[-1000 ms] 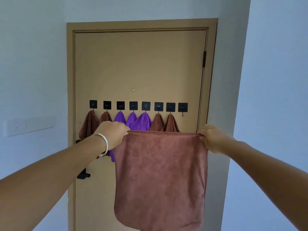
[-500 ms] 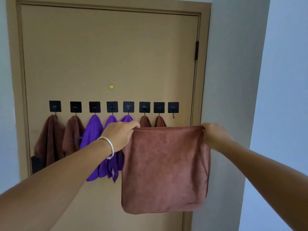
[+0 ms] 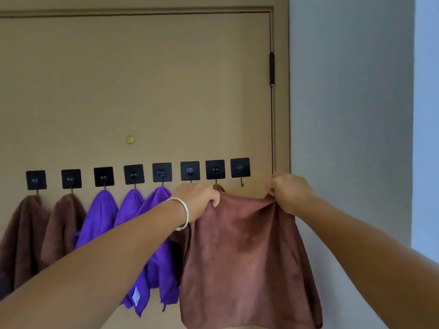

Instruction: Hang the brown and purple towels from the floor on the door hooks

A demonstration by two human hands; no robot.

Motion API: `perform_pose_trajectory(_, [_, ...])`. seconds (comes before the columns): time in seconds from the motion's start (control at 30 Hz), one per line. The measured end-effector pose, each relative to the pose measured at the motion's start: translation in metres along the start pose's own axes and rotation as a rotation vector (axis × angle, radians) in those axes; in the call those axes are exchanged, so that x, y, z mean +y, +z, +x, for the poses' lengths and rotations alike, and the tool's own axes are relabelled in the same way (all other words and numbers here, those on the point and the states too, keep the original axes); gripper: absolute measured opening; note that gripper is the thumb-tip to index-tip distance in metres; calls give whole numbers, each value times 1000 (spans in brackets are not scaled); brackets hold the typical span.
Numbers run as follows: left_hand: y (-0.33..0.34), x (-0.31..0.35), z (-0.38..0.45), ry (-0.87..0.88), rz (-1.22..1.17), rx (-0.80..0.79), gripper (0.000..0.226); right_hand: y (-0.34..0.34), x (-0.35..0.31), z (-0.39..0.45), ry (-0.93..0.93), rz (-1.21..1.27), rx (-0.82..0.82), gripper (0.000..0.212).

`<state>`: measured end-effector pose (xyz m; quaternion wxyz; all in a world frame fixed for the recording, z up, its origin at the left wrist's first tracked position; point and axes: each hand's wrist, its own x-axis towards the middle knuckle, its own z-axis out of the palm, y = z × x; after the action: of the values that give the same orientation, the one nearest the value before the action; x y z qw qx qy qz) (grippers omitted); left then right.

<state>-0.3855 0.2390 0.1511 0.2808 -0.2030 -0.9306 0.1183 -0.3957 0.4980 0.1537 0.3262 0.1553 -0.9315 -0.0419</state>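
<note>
I hold a brown towel (image 3: pixel 244 252) by its top edge in front of the tan door (image 3: pixel 142 79). My left hand (image 3: pixel 197 200) grips the towel's top left corner; a silver bracelet is on that wrist. My right hand (image 3: pixel 288 192) pinches the top right corner. The top edge sags between my hands, just below the bare rightmost hook (image 3: pixel 241 173). A row of several black square hooks crosses the door. Brown towels (image 3: pixel 21 236) hang on the two left hooks, purple towels (image 3: pixel 102 217) on the middle three, and a brown towel tip (image 3: pixel 217 187) shows under another hook.
The door frame and a black hinge (image 3: pixel 272 68) run down the right side. A grey wall (image 3: pixel 351 115) stands right of the door. A small brass peephole (image 3: pixel 130 140) sits above the hooks.
I have come closer to the door and raised the towel toward the hook row. My hands have drawn nearer to each other, so the top edge now sags.
</note>
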Motion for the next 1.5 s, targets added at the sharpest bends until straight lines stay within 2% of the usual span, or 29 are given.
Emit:
perform_pose_trajectory(0.1, [14,4,32,17,-23,48,55,8,10,19,39,35,5,30])
perform_pose_trajectory(0.17, [22,1,48,2,-35,44,57,16,18,30,61,40,20,23])
perform_pose_trajectory(0.23, [31,-2,59,-33,-22,40,58,22,26,40,33,-28,3,18])
perform_pose_trajectory(0.33, [41,-3,74,-84,37,26,61,33,37,55,-52,-194,-81,27])
perform_pose_trajectory(0.43, [45,-5,94,-131,87,-17,67,45,43,70,-70,-222,-86,32])
perform_pose_trajectory(0.67, [54,4,122,-157,71,-115,49,82,32,88,-33,-172,-67,49])
perform_pose_trajectory(0.77, [64,14,125,-155,138,-112,41,106,24,86,10,-68,-17,51])
perform_pose_trajectory(0.83, [71,22,125,-140,169,-151,36,124,19,82,-5,-84,-7,50])
perform_pose_trajectory(0.97, [81,38,125,-122,156,-206,40,151,17,68,-30,-49,-10,48])
perform_pose_trajectory(1.07, [83,47,124,-145,-10,-232,35,168,11,51,-79,79,-48,37])
perform_pose_trajectory(1.17, [92,55,119,-271,-461,-241,30,184,3,43,-3,299,-3,34])
perform_pose_trajectory(1.23, [101,59,114,-360,-781,-227,40,189,5,44,60,336,30,33])
perform_pose_trajectory(1.27, [104,61,112,-364,-841,-216,50,191,8,45,56,310,51,31])
perform_pose_trajectory(1.33, [111,62,108,-310,-719,-223,66,194,15,46,-9,200,95,26])
perform_pose_trajectory(1.4, [116,64,104,-290,-411,-249,71,194,17,47,-67,108,88,26])
perform_pose_trajectory(1.5, [110,69,95,-216,71,-173,41,188,13,53,-91,52,25,27])
